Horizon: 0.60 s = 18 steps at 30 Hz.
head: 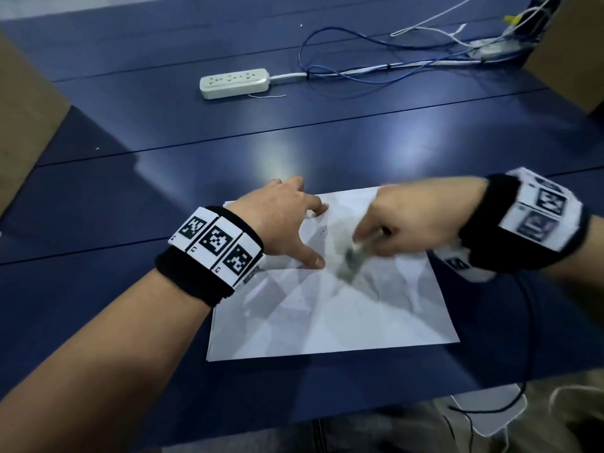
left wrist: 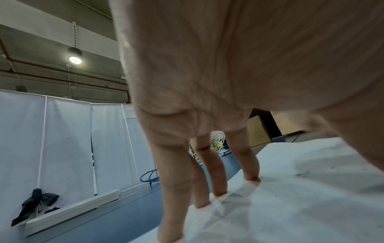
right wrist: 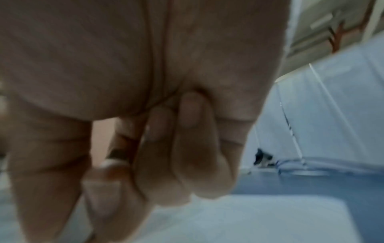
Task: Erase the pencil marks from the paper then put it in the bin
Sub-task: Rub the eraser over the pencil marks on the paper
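A white sheet of paper lies flat on the blue table, with faint grey smudges and dark specks near its upper middle. My left hand presses on the paper's upper left part with straight spread fingers; the paper shows pale under them. My right hand pinches a blurred whitish eraser and holds its tip against the paper's middle. In the right wrist view the right hand has curled fingers above the paper; the eraser itself is too blurred to make out there.
A white power strip lies at the back middle of the table, with blue and white cables trailing to the right. Brown cardboard boxes stand at the far left and far right. No bin is in view.
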{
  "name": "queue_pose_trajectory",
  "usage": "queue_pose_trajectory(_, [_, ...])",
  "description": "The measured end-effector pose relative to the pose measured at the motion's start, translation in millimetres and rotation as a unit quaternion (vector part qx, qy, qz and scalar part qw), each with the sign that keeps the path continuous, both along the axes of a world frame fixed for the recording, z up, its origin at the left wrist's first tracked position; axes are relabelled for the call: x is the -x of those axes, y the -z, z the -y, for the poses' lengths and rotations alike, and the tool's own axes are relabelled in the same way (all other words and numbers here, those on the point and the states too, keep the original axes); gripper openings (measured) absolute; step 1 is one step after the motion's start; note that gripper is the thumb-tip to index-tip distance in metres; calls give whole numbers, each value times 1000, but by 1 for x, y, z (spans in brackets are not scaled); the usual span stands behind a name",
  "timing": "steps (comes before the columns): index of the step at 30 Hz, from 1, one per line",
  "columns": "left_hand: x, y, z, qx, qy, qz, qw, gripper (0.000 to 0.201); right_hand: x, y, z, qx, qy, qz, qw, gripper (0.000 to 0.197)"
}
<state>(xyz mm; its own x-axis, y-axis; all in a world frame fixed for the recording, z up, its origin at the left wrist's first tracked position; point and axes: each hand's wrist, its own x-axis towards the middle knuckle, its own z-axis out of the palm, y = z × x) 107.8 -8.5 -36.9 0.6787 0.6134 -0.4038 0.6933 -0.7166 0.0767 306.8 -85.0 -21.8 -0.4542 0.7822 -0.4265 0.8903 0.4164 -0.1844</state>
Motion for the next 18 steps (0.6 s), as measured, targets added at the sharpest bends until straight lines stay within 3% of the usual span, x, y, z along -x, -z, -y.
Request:
queue_pose_trajectory(2, [0, 0, -1, -1, 2, -2, 1000, 94, 6, -1, 10, 60, -2, -30, 998, 49])
queue_pose_trajectory(6, [0, 0, 0, 2, -1, 0, 1000, 89, -3, 2, -29, -82, 92, 63, 990, 35])
queue_pose_trajectory(9, [0, 1, 0, -2, 0, -3, 1000, 90, -9, 5, -33, -117, 77, 80, 987, 36])
queue_pose_trajectory(11, [0, 1, 0, -3, 2, -7, 1000, 93, -7, 5, -13, -73, 21, 30, 997, 29])
queue_pose_trajectory(14, [0, 2, -1, -4, 7, -10, 1000, 95, 2, 2, 9, 55, -27, -36, 998, 44])
queue_pose_trajectory(18, [0, 2, 0, -1, 7, -7, 1000, 89, -5, 6, -26, -94, 65, 66, 991, 42])
